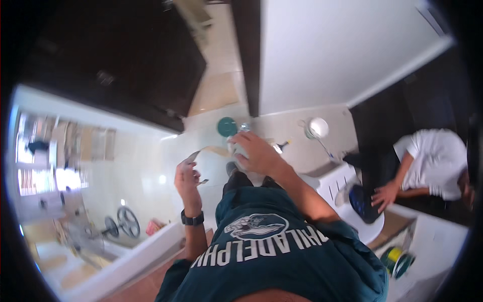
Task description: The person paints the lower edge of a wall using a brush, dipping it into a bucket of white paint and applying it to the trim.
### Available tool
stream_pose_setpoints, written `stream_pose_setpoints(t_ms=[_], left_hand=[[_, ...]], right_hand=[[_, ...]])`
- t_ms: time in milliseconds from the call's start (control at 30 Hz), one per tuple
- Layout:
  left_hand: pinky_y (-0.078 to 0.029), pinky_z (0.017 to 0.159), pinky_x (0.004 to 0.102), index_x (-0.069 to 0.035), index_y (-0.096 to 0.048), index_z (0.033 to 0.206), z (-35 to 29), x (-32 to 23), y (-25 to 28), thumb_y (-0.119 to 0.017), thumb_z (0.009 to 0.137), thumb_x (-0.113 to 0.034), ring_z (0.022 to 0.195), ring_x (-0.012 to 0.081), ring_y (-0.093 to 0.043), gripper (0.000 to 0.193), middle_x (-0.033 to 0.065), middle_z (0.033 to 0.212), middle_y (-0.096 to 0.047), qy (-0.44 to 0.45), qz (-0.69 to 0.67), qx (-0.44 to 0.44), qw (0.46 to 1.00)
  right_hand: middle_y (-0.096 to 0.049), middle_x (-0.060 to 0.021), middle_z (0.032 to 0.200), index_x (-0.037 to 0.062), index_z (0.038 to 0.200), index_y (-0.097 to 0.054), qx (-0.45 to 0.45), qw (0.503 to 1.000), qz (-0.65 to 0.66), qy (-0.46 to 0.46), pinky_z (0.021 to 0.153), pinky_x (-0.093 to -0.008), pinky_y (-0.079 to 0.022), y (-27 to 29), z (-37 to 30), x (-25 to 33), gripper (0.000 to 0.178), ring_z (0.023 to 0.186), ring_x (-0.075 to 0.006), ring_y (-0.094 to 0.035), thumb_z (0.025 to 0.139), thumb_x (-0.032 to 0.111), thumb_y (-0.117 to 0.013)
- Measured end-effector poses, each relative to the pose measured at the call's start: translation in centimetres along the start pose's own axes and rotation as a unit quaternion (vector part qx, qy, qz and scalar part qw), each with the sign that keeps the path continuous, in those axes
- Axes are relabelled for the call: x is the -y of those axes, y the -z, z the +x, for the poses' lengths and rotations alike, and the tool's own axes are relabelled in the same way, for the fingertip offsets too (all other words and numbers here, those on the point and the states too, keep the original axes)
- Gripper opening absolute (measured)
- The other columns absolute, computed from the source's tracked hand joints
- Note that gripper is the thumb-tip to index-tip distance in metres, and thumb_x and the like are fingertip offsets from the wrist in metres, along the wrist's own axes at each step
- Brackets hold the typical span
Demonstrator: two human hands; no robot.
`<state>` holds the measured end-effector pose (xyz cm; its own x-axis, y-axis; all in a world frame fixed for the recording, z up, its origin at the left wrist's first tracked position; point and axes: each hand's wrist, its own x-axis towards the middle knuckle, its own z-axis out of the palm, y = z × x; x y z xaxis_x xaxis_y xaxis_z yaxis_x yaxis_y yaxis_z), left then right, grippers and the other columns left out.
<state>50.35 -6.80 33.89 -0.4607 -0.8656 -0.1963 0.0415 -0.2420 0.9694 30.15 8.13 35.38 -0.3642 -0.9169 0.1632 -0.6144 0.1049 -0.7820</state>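
A pale strip of tape [216,150] runs between my two hands in front of my body. My left hand [187,177], with a dark watch at its wrist, is closed on one end of the strip, and a short tail sticks out beside its fingers. My right hand [255,152] is curled round the other end, where a whitish piece that looks like the tape roll [231,146] shows partly behind the fingers. The strip sags and twists slightly. Motion blur softens its finer detail.
On the floor ahead are a green round lid or tub [227,127], a white bucket [318,128] and a small dark-handled brush [285,144]. A person in a white shirt [435,158] sits at right by a white plastic chair [373,229]. A dark door [115,65] stands at left.
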Motion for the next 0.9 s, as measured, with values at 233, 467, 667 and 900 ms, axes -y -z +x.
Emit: stream_pose_setpoints(t_ms=[233,467,667,900], left_hand=[[-0.039,0.061,0.018,-0.005,-0.066,0.112,2.8,-2.1,9.0,-0.061,0.099,-0.021,0.072,0.0041,-0.054,0.021,0.0007,0.1,-0.067,-0.029,0.008,-0.055,0.998],[-0.047,0.067,0.0231,-0.001,-0.066,0.116,4.9,-2.6,20.0,-0.061,0.099,-0.018,0.075,0.0065,-0.055,0.024,0.0002,0.094,-0.065,-0.104,0.044,-0.086,0.99],[-0.049,0.073,0.0241,0.0,-0.066,0.113,6.2,-4.5,28.2,-0.063,0.099,-0.017,0.084,0.0077,-0.058,0.022,0.0025,0.095,-0.067,-0.12,0.03,-0.164,0.979],[-0.048,0.066,0.0246,-0.001,-0.063,0.127,6.2,-2.2,37.1,-0.05,0.102,-0.019,0.081,0.0092,-0.057,0.033,0.0042,0.105,-0.063,-0.097,0.014,-0.303,0.948]], right_hand=[[-0.067,-0.016,0.112,0.001,0.113,-0.067,-0.007,0.998,0.006,0.056,0.094,-0.0421,-0.048,-6.1,10.3,6.9,0.031,0.106,-0.0356,-0.059,0.082,0.007,-0.071],[-0.069,-0.0139,0.102,0.0025,0.106,-0.07,0.092,0.968,0.009,0.232,0.086,-0.0404,-0.05,-20.2,18.8,14.8,0.032,0.096,-0.0329,-0.062,0.076,0.008,-0.08],[-0.07,-0.0114,0.095,0.0032,0.097,-0.07,0.184,0.945,0.055,0.265,0.08,-0.0386,-0.05,-29.6,25.0,19.0,0.026,0.091,-0.031,-0.062,0.073,0.003,-0.079],[-0.066,-0.0116,0.088,0.0042,0.091,-0.067,0.27,0.888,0.063,0.368,0.077,-0.0413,-0.049,-40.8,30.6,23.2,0.014,0.088,-0.0329,-0.06,0.078,0.006,-0.073]])
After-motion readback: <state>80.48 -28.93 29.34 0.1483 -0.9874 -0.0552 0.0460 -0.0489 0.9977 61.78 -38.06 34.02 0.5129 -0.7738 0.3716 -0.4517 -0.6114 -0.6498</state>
